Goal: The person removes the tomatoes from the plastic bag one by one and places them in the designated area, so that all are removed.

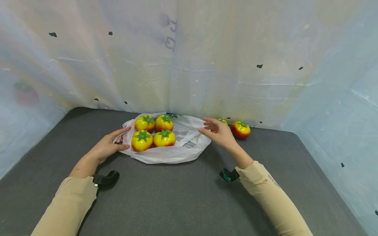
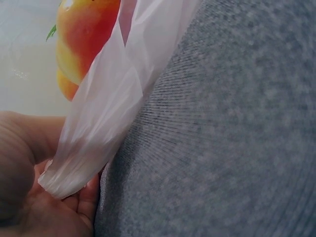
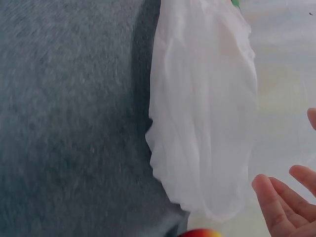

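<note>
A white plastic bag (image 1: 193,147) lies spread on the grey table, its mouth facing up. Several yellow-and-red tomatoes (image 1: 164,138) with green star-shaped tops sit in its left half. My left hand (image 1: 107,144) is at the bag's left end, thumb on the near edge and fingers on the far one. In the left wrist view, the gathered end of the bag (image 2: 94,133) lies between thumb and palm. With fingers spread, my right hand (image 1: 220,132) hovers at the bag's right rim, apart from the plastic in the right wrist view.
Beyond the right hand, one tomato (image 1: 241,129) rests near the back wall, and another tomato (image 1: 222,121) is partly hidden by the hand. A pale sheet (image 1: 189,72) hangs behind the table (image 1: 165,196) and along both sides.
</note>
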The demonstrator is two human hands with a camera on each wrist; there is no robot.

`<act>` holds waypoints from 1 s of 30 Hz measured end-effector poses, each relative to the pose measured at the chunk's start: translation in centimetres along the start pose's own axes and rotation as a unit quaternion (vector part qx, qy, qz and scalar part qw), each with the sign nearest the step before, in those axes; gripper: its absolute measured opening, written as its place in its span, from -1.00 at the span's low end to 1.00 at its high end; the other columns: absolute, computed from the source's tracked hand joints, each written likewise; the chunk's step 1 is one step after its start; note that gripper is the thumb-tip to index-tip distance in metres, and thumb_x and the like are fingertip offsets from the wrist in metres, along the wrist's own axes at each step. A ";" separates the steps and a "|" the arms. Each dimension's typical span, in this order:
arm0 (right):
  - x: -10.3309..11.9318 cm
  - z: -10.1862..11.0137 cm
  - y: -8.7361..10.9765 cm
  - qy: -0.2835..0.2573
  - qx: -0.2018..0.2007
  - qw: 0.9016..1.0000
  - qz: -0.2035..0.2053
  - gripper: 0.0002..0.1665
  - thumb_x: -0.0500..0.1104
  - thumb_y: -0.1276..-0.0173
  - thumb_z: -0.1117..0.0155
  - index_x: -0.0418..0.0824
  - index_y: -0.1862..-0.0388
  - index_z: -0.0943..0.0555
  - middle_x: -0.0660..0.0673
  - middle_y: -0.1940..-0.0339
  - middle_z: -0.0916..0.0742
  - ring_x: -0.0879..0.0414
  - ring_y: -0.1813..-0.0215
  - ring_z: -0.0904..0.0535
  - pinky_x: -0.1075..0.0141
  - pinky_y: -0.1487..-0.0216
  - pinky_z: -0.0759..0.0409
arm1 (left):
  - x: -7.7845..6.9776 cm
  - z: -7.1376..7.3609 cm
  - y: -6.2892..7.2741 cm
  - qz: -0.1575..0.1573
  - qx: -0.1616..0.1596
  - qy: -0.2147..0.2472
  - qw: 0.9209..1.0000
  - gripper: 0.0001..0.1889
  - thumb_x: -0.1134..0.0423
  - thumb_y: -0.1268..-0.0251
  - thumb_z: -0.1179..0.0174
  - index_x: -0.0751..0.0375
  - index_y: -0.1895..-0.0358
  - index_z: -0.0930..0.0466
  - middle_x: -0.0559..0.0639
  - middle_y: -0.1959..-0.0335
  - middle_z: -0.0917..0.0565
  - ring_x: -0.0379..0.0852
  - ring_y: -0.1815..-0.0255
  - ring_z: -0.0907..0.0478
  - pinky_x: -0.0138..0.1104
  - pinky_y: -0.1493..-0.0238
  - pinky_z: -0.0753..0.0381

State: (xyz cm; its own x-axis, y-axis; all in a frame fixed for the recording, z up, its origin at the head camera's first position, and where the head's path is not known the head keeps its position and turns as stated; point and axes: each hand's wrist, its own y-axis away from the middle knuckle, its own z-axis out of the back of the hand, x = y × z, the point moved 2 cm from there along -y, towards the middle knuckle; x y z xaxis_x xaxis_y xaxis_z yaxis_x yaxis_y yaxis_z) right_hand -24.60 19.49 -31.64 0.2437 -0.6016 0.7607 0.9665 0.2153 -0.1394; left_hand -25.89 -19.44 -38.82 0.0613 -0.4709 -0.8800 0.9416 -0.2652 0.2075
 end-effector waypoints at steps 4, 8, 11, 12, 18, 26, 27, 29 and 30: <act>0.3 -0.7 -0.1 -0.004 0.005 1.000 0.006 -0.36 0.00 -0.32 -0.30 -0.16 -0.34 -0.43 -0.28 -0.25 -0.58 -0.10 -0.19 -0.58 0.06 -0.10 -0.60 | -0.1 0.0 0.0 -0.006 0.002 -0.003 1.000 -0.11 0.21 -0.21 -0.29 -0.02 -0.54 0.05 0.36 -0.54 0.26 0.44 -0.50 0.35 0.41 -0.31 0.29; 0.6 -1.4 -0.2 0.000 0.008 1.000 0.006 -0.37 0.00 -0.31 -0.30 -0.16 -0.32 -0.45 -0.26 -0.23 -0.60 -0.09 -0.17 -0.59 0.08 -0.09 -0.61 | -0.2 0.0 0.0 -0.005 0.002 -0.004 1.000 -0.12 0.22 -0.22 -0.28 -0.01 -0.54 0.05 0.35 -0.54 0.25 0.43 -0.50 0.35 0.42 -0.31 0.28; 0.8 -2.0 -0.4 0.005 0.013 1.000 0.006 -0.35 0.01 -0.30 -0.31 -0.18 -0.32 -0.45 -0.26 -0.23 -0.60 -0.10 -0.16 -0.59 0.08 -0.09 -0.61 | -0.1 0.0 0.0 -0.003 0.000 -0.003 1.000 -0.12 0.22 -0.22 -0.28 -0.01 -0.54 0.04 0.35 -0.55 0.25 0.43 -0.51 0.35 0.41 -0.31 0.29; 0.9 -2.2 -0.4 0.006 0.015 1.000 0.005 -0.34 0.02 -0.29 -0.31 -0.18 -0.32 -0.45 -0.26 -0.22 -0.61 -0.10 -0.16 -0.60 0.07 -0.09 -0.61 | -0.1 0.0 0.0 -0.003 0.000 -0.001 1.000 -0.12 0.23 -0.21 -0.28 0.00 -0.54 0.04 0.35 -0.54 0.25 0.43 -0.50 0.35 0.41 -0.31 0.30; 1.2 -3.4 -0.7 0.002 0.033 0.999 0.023 -0.34 0.00 -0.30 -0.32 -0.18 -0.33 -0.44 -0.28 -0.22 -0.60 -0.11 -0.15 -0.60 0.07 -0.11 -0.60 | 0.0 -0.2 0.0 -0.002 -0.005 0.003 1.000 -0.12 0.23 -0.21 -0.29 0.00 -0.54 0.04 0.35 -0.54 0.24 0.43 -0.51 0.34 0.40 -0.32 0.28; 1.7 -4.6 -1.1 0.009 0.045 0.998 0.036 -0.34 0.00 -0.28 -0.34 -0.16 -0.33 -0.45 -0.27 -0.21 -0.61 -0.08 -0.13 -0.62 0.10 -0.05 -0.63 | -0.1 -0.1 0.0 -0.013 -0.009 -0.002 1.000 -0.13 0.27 -0.22 -0.28 0.04 -0.54 0.03 0.38 -0.53 0.22 0.44 -0.50 0.32 0.39 -0.33 0.27; 1.7 -4.7 -1.1 0.008 0.046 0.998 0.038 -0.34 -0.01 -0.28 -0.34 -0.16 -0.33 -0.45 -0.27 -0.21 -0.61 -0.08 -0.13 -0.62 0.10 -0.05 -0.63 | -0.1 -0.1 0.1 -0.013 -0.008 -0.002 1.000 -0.14 0.28 -0.22 -0.27 0.03 -0.54 0.03 0.38 -0.53 0.22 0.43 -0.50 0.32 0.38 -0.33 0.27; 1.8 -5.0 -1.1 0.006 0.048 0.998 0.045 -0.35 -0.02 -0.29 -0.34 -0.18 -0.32 -0.45 -0.29 -0.20 -0.61 -0.10 -0.13 -0.62 0.10 -0.05 -0.63 | -0.1 -0.1 0.1 -0.014 -0.008 0.000 1.000 -0.14 0.28 -0.22 -0.27 0.03 -0.54 0.02 0.39 -0.53 0.22 0.44 -0.50 0.32 0.39 -0.33 0.27; 1.8 -5.2 -1.1 0.009 0.049 0.998 0.047 -0.35 -0.02 -0.28 -0.34 -0.18 -0.32 -0.45 -0.29 -0.20 -0.61 -0.10 -0.12 -0.62 0.10 -0.06 -0.63 | -0.1 -0.1 0.1 -0.013 -0.007 -0.001 1.000 -0.14 0.28 -0.22 -0.27 0.03 -0.54 0.03 0.38 -0.53 0.22 0.44 -0.50 0.32 0.39 -0.33 0.27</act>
State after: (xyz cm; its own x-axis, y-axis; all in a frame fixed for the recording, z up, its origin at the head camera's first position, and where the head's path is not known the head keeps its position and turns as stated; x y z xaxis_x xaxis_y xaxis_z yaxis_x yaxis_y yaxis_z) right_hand -24.84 14.14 -33.37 0.3360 -0.5879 0.7359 0.9266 0.3463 -0.1464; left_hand -25.75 -19.34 -38.76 0.0355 -0.4647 -0.8848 0.9474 -0.2662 0.1778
